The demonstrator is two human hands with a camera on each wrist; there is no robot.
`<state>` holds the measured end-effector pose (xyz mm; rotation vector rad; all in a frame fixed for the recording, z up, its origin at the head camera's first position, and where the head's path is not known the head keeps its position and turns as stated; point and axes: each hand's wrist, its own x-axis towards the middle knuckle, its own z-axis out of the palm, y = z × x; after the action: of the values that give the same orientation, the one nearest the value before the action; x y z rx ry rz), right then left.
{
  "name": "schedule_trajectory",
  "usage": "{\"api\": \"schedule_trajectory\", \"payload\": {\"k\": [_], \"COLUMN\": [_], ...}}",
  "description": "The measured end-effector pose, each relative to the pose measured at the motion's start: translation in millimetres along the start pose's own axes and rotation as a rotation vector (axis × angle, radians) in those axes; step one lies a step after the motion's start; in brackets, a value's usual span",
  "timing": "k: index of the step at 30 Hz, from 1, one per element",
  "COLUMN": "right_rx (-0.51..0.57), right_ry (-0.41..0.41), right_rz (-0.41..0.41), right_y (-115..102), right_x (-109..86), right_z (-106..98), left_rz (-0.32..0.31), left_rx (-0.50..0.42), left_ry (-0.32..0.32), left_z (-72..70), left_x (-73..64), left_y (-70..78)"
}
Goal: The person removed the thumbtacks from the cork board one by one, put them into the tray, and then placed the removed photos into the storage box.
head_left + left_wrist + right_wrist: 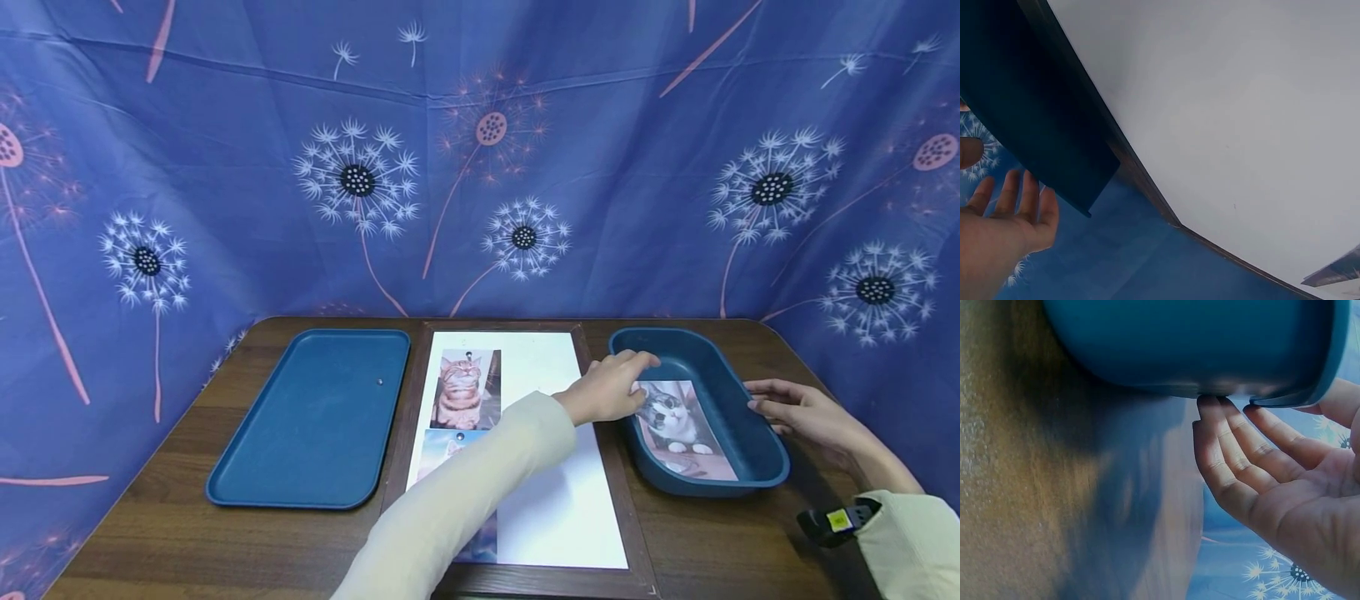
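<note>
A deep blue basin [750, 433] stands at the right, with a photo of a grey-and-white cat [678, 421] inside. My left hand [611, 387] reaches across the board to the basin's left rim, its fingers above the photo's upper left corner. In the left wrist view this hand's [1007, 231] fingers are spread and fairly straight; whether they touch the photo cannot be told. My right hand [806, 417] touches the basin's right side. The right wrist view shows this hand's [1279, 462] fingertips against the outer wall, thumb near the rim.
A brown-framed whiteboard [547, 517] lies mid-table, bearing a ginger cat photo [459, 396] under a small round magnet [468, 356] and another photo [435, 450], partly covered by my left sleeve. A flat blue tray [307, 425] at the left holds one small magnet [379, 382]. A dandelion-patterned curtain [600, 167] hangs behind.
</note>
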<state>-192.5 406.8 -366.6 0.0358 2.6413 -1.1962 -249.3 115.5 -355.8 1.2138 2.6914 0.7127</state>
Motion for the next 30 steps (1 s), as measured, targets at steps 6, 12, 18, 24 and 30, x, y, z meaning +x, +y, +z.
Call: {"api": "schedule_trajectory", "payload": {"k": [6, 12, 18, 24, 30], "right_rx": [0.003, 0.027, 0.031, 0.02, 0.007], "right_ry": [-0.001, -0.008, -0.007, 0.006, 0.02], "right_rz": [-0.009, -0.023, -0.022, -0.036, -0.071], "right_y": [0.8, 1.6, -0.5, -3.2, -3.7], "right_x": [-1.4, -1.0, -1.6, -3.1, -6.0], "right_z": [0.7, 0.6, -1.1, -2.2, -4.3], "left_rz": [0.028, 0.048, 0.063, 0.059, 0.069], "left_rx": [0.028, 0.048, 0.056, 0.038, 0.043], "left_ry": [0.01, 0.015, 0.031, 0.027, 0.038], "left_z": [-2.7, -7.8, -12.1, -15.4, -19.4], "left_x": [-5.0, -10.7, -16.6, -25.6, -33.5], "left_y": [-0.3, -2.4, -8.6, -17.3, -25.6]}}
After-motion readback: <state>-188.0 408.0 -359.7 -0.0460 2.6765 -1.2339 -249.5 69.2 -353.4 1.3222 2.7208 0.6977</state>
